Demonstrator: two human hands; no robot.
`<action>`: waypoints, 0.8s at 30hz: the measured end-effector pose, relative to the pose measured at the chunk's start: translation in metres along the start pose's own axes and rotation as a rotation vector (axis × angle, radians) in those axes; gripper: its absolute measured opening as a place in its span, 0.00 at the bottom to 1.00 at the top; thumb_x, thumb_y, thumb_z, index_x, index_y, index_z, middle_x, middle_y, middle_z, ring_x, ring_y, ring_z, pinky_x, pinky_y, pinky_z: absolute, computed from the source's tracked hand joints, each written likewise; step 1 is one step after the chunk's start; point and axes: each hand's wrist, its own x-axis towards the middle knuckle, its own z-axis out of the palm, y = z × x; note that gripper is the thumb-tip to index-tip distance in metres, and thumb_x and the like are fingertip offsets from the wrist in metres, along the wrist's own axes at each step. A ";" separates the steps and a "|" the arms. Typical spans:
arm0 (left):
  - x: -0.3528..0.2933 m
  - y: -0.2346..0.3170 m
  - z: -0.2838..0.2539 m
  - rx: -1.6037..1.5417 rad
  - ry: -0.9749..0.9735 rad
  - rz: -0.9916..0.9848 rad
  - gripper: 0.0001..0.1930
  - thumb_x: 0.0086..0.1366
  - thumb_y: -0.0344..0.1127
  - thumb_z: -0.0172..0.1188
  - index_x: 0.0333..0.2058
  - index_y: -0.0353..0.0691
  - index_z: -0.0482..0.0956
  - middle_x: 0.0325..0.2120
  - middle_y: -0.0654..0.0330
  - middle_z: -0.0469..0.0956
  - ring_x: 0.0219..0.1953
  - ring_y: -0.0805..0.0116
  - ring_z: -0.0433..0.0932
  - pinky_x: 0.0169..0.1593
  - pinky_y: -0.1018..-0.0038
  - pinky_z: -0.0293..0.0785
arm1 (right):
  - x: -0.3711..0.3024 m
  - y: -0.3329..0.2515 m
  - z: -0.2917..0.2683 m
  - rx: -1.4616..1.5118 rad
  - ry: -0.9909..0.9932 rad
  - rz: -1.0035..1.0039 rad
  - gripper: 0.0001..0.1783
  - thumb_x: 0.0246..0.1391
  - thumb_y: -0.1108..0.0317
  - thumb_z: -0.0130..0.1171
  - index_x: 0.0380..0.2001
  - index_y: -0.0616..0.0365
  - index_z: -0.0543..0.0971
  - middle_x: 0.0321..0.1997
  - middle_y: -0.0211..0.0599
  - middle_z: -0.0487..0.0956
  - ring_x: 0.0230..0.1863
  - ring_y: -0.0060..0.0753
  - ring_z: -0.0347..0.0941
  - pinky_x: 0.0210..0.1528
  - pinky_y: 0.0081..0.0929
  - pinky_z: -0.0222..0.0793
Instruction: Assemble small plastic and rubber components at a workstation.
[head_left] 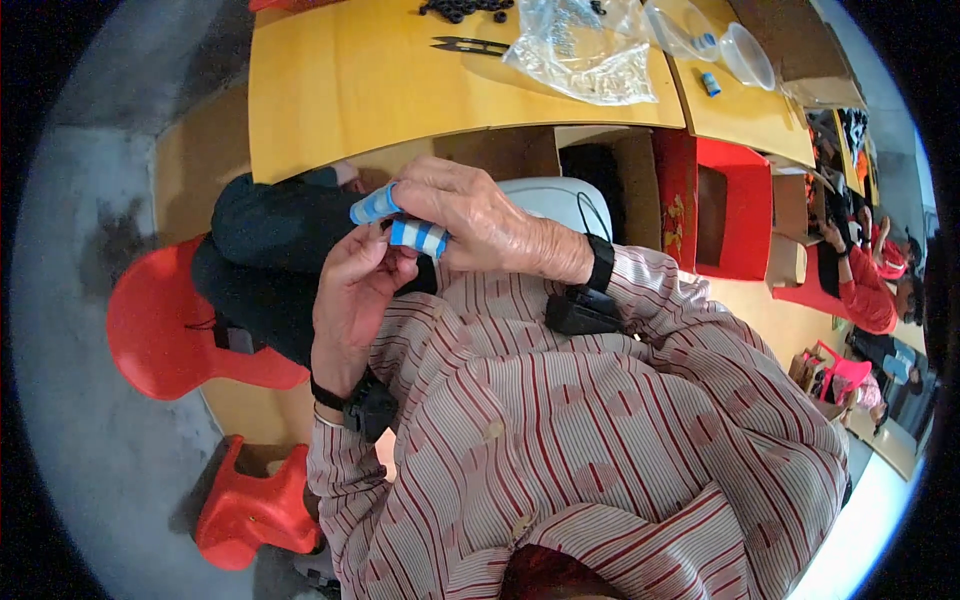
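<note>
My left hand and my right hand meet above my lap, just short of the table edge. Blue wrapping covers a fingertip of my right hand. A blue-and-white striped wrap sits at that hand's thumb. The left thumb and fingers are pinched together close to the striped wrap. A small dark bit shows between the two hands, too small to name. Fingers of both hands are closed, and what they hold is mostly hidden. Dark straps with black boxes circle both wrists.
On the yellow table lie black snips, small black rings, a clear bag and clear cups. A red box stands below. Someone in dark trousers sits on a red chair at left.
</note>
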 end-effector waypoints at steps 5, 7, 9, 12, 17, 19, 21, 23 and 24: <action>0.011 -0.003 0.008 -0.034 -0.055 -0.036 0.08 0.59 0.32 0.53 0.36 0.34 0.71 0.30 0.58 0.74 0.32 0.70 0.72 0.38 0.74 0.69 | -0.005 0.005 -0.006 -0.004 0.039 0.005 0.16 0.35 0.72 0.59 0.32 0.59 0.70 0.33 0.45 0.71 0.41 0.52 0.69 0.41 0.40 0.68; 0.012 -0.003 0.012 -0.033 -0.055 -0.045 0.09 0.59 0.32 0.53 0.36 0.34 0.71 0.30 0.58 0.74 0.32 0.70 0.72 0.38 0.75 0.69 | -0.006 0.009 -0.004 0.003 0.082 -0.003 0.16 0.34 0.72 0.60 0.32 0.59 0.70 0.33 0.45 0.71 0.41 0.51 0.69 0.41 0.40 0.68; 0.011 -0.004 0.014 0.003 -0.041 -0.035 0.10 0.59 0.33 0.53 0.37 0.33 0.71 0.30 0.58 0.74 0.32 0.70 0.72 0.39 0.75 0.69 | -0.006 0.008 -0.006 0.026 0.140 -0.063 0.13 0.43 0.71 0.59 0.35 0.59 0.72 0.29 0.41 0.71 0.34 0.46 0.70 0.35 0.35 0.68; 0.011 -0.004 0.014 0.014 -0.036 -0.048 0.11 0.59 0.32 0.54 0.39 0.33 0.70 0.30 0.59 0.74 0.33 0.70 0.72 0.39 0.75 0.68 | -0.009 0.007 -0.008 0.040 0.130 -0.032 0.13 0.42 0.70 0.59 0.33 0.60 0.71 0.29 0.41 0.70 0.33 0.47 0.69 0.34 0.36 0.67; -0.003 0.003 0.016 0.153 0.126 -0.011 0.13 0.60 0.35 0.56 0.40 0.35 0.70 0.32 0.59 0.74 0.35 0.71 0.72 0.39 0.75 0.68 | -0.011 0.007 0.000 0.070 0.066 -0.029 0.12 0.42 0.71 0.59 0.32 0.61 0.70 0.30 0.39 0.70 0.36 0.45 0.69 0.37 0.34 0.67; 0.001 0.004 0.004 0.173 0.119 0.006 0.12 0.60 0.36 0.55 0.39 0.35 0.70 0.32 0.60 0.73 0.34 0.71 0.71 0.38 0.75 0.68 | -0.013 0.006 -0.005 0.111 0.046 -0.028 0.12 0.42 0.71 0.59 0.32 0.61 0.71 0.30 0.39 0.71 0.35 0.44 0.69 0.36 0.34 0.67; 0.003 0.008 -0.007 0.192 0.112 0.025 0.12 0.61 0.37 0.55 0.38 0.35 0.70 0.31 0.60 0.73 0.34 0.72 0.71 0.38 0.76 0.68 | -0.017 0.007 -0.005 0.150 0.024 -0.029 0.12 0.43 0.71 0.58 0.32 0.61 0.71 0.30 0.39 0.71 0.35 0.44 0.69 0.36 0.34 0.68; 0.001 0.013 -0.010 0.202 0.124 0.035 0.11 0.63 0.38 0.53 0.36 0.36 0.70 0.30 0.61 0.73 0.33 0.73 0.70 0.38 0.77 0.67 | -0.019 0.009 -0.003 0.155 -0.045 -0.021 0.11 0.44 0.70 0.59 0.33 0.60 0.72 0.31 0.37 0.71 0.35 0.43 0.69 0.36 0.33 0.68; -0.001 0.017 -0.009 0.202 0.133 0.040 0.11 0.63 0.38 0.53 0.36 0.36 0.70 0.30 0.61 0.73 0.33 0.73 0.70 0.38 0.77 0.67 | -0.019 0.010 -0.001 0.158 -0.065 -0.025 0.12 0.44 0.69 0.59 0.33 0.59 0.73 0.30 0.36 0.71 0.35 0.41 0.70 0.35 0.33 0.69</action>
